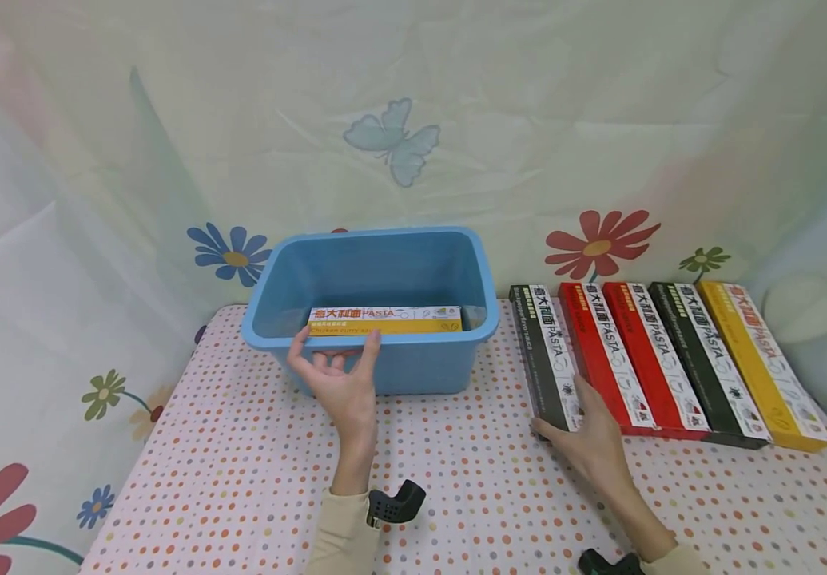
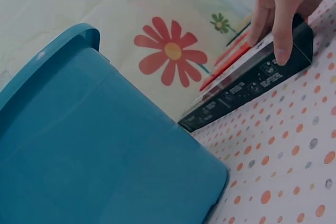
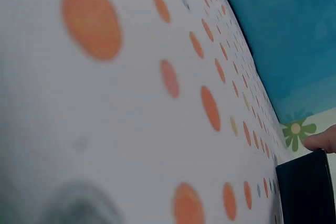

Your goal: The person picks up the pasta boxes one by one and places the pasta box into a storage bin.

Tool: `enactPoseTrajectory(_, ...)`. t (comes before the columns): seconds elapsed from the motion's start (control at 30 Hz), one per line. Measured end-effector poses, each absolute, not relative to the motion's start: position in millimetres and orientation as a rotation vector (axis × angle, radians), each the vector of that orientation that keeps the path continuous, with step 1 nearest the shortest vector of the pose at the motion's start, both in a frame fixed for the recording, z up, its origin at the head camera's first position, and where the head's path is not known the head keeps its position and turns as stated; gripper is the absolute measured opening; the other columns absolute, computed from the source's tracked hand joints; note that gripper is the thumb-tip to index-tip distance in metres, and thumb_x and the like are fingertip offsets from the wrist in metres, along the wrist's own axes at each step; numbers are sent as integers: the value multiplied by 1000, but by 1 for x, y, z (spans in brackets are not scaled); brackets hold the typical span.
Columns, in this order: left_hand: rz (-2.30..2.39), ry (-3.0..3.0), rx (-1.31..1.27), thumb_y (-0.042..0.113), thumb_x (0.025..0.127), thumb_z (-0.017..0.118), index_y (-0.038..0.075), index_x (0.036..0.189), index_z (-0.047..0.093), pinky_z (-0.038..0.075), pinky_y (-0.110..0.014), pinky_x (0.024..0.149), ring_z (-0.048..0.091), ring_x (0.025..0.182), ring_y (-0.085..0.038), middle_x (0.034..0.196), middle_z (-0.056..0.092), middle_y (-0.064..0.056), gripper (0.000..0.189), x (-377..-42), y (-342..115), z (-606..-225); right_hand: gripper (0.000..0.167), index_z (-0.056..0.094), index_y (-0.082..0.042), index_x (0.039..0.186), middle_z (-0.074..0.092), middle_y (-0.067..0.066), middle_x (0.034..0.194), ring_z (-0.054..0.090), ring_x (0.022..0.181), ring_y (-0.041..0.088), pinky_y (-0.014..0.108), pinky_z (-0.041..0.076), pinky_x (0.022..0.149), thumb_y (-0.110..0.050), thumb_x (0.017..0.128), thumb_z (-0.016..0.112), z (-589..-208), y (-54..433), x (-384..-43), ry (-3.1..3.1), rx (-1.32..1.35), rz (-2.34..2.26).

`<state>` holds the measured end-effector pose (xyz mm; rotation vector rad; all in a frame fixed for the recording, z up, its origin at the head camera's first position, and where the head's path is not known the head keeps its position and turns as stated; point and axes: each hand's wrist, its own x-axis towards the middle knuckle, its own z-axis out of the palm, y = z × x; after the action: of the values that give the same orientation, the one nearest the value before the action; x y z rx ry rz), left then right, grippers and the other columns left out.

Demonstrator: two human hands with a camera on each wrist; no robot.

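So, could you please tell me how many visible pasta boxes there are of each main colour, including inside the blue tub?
Black boxes: 2
Red boxes: 2
Yellow boxes: 2 (1 is in the blue tub)
Total: 6 visible

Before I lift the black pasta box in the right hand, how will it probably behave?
The black pasta box probably stays stiff: its edges look straight. Its flat sides make rolling unlikely. The right hand grips only its near end, so the far end may dip when lifted.
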<state>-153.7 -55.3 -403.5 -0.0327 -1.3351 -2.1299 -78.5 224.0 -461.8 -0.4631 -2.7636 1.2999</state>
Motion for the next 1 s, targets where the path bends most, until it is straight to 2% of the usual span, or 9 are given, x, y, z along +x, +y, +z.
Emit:
enactPoseTrajectory(0.17,-2133,-1333,-38,-2,85,84,11,150,29,64,-33,80,64,94,-28,126,56,-18,86,-153,-55,-403,109,11,3,165,17,32,167,29,146,48,65,32,118,-25,89,84,-464,225,-77,-2731,-472,1319)
enactPoseTrajectory(0.3,-2126,-1328,-40,-2,85,83,11,150,29,64,-33,80,65,95,-30,125,57,-18,85,-153,-55,-403,110,13,4,165,19,32,167,32,143,48,65,35,114,-24,88,85,-466,224,-76,-2702,-455,1326)
enactPoseTrajectory(0.43,-2124,-1333,-41,-1,86,83,10,149,29,63,-34,81,66,96,-31,124,57,-18,85,-154,-55,-404,114,8,3,165,17,32,168,29,147,48,64,33,118,-25,87,86,-468,223,-77,-2685,-476,1344)
enactPoseTrajectory(0.53,-2124,-1340,-34,0,86,83,10,149,29,63,-34,81,65,95,-30,123,57,-17,84,-154,-55,-404,121,4,1,165,15,31,169,24,152,48,63,27,123,-29,85,88,-469,221,-78,-2676,-514,1352)
enactPoseTrajectory(0.67,-2122,-1339,-21,0,86,84,10,149,30,62,-34,80,63,91,-29,121,56,-17,83,-153,-55,-404,125,4,-1,166,19,32,168,28,150,47,62,29,122,-32,81,91,-471,219,-78,-2642,-523,1361)
enactPoseTrajectory(0.8,-2122,-1331,-18,0,86,83,10,148,30,62,-34,79,63,88,-28,120,55,-18,82,-154,-56,-405,120,7,-3,167,23,32,166,32,145,45,62,32,118,-28,83,89,-474,217,-79,-2615,-524,1381)
enactPoseTrajectory(1.0,-2121,-1337,-22,1,86,83,10,147,31,62,-34,79,62,87,-27,117,55,-16,81,-155,-56,-406,111,9,-7,168,23,28,167,35,142,43,58,36,114,-13,86,82,-475,214,-79,-2580,-562,1403)
